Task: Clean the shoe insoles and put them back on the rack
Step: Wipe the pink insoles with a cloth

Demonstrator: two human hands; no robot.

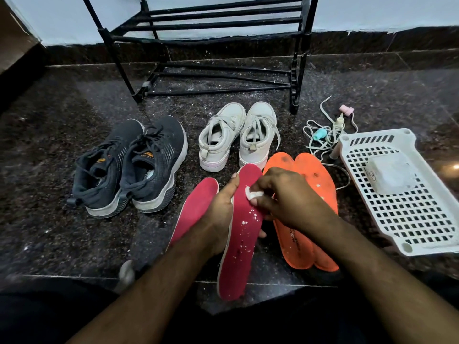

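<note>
My left hand (219, 212) grips a red insole (238, 249) by its edge and holds it tilted above the floor. My right hand (285, 194) pinches a small white wipe (253, 194) against the insole's upper part. White crumbs dot the insole's surface. A second red insole (196, 207) lies on the floor to the left. Two orange insoles (313, 184) lie overlapping to the right, partly hidden by my right hand. The black metal shoe rack (213, 26) stands at the back against the wall.
A dark pair of sneakers (129, 165) and a white pair (238, 135) stand on the dark granite floor. A white perforated basket (419, 219) holding a pale block (390, 172) sits at the right, with loose laces and small clips (325, 135) behind it.
</note>
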